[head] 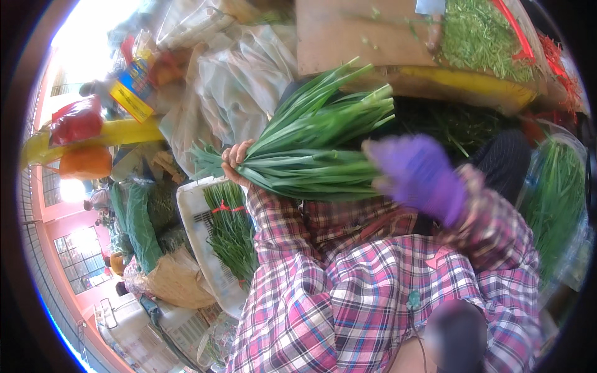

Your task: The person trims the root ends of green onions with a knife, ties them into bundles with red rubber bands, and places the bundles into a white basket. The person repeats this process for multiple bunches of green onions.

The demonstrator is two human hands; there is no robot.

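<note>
My left hand (pixel 238 158) is bare and closed around a bunch of long, flat green leaves (pixel 317 144) that look like garlic chives. The narrow leaf tips stick out past its fist on the left. Towards the right the pale stalk ends fan out in two loose layers. My right hand (pixel 415 172), in a purple glove with bare fingertips, is at the stalk ends of the lower layer. Motion blurs it, and whether its fingers pinch any stalks cannot be made out.
Beyond the bunch is a wooden board (pixel 354 42) with a blade-like tool (pixel 431 9) and chopped greens (pixel 480 42). At left, a white plastic crate (pixel 198 224) holds green bunches (pixel 228 224) with a red tie. A clear bag of greens (pixel 555 200) stands at right.
</note>
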